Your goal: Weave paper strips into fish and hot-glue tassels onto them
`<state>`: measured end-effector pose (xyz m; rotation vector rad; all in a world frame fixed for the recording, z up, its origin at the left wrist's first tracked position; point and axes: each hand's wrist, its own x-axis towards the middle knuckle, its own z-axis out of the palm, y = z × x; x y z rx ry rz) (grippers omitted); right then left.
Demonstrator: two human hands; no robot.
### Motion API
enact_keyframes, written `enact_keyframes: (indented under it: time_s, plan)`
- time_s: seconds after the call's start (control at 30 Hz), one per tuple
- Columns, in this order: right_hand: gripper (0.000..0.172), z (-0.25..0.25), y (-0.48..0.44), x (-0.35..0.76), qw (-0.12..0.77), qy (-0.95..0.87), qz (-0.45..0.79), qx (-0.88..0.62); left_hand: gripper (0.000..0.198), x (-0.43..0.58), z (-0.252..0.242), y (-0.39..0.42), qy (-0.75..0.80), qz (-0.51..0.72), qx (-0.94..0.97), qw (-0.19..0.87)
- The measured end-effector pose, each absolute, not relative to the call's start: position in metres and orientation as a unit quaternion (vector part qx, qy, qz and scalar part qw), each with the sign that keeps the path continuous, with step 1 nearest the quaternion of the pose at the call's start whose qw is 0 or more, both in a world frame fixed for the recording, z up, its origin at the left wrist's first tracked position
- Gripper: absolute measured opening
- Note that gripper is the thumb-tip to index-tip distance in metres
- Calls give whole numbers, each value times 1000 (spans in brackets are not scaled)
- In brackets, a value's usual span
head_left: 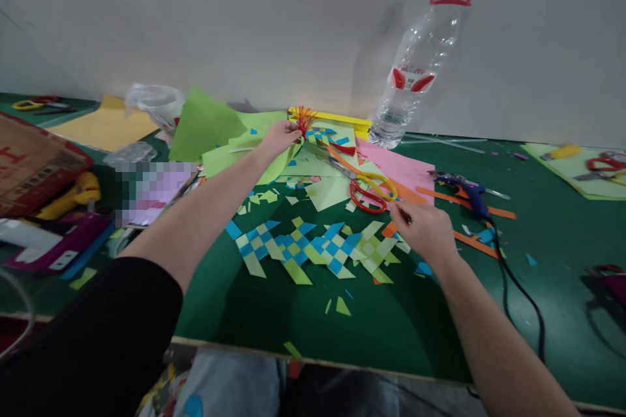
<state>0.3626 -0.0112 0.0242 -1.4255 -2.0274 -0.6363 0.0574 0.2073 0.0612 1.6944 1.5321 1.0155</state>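
My left hand [286, 135] reaches to the back of the table, its fingers closed at the base of a bundle of thin red strands [306, 118]. My right hand [424, 229] is closed in a pinch at the handle end of scissors [372, 190] with one red and one yellow loop. The blades point back and left over paper scraps. In front of my hands lies a row of woven blue and green paper fish shapes [298, 247]. Another woven piece [320, 135] lies beside the strands.
A clear plastic bottle [420, 71] stands at the back. A blue glue gun [467, 192] with a black cable lies right, near orange strips [476, 244]. Green sheets [205, 124] and pink paper [405, 159] lie behind. A phone [159, 192] and cardboard box [34, 166] are left.
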Motion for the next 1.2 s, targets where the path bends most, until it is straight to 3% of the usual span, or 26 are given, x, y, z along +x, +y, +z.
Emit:
enact_keyframes:
  time_s: [0.27,0.47,0.53,0.67,0.73,0.87,1.1,1.2]
  plan:
    - [43,27,-12,364,278,-761,-224,-541,19,56,56,197,545,307,716,309]
    - [45,28,-13,362,262,-756,-191,-568,24,38,55,183,524,192,805,202]
    - [45,28,-13,363,263,-758,-187,-567,34,30,54,179,508,153,829,179]
    - [46,29,-13,365,258,-765,-188,-559,73,13,49,169,441,18,894,74]
    - [45,29,-13,364,260,-764,-196,-556,81,2,47,164,416,-33,909,18]
    - [43,29,-13,363,269,-765,-201,-550,70,-17,46,157,413,-50,908,-43]
    - [42,30,-14,364,265,-768,-192,-550,33,-28,52,149,446,-44,891,-70]
    - [42,31,-14,364,267,-766,-187,-554,29,-26,60,142,502,-13,860,-87]
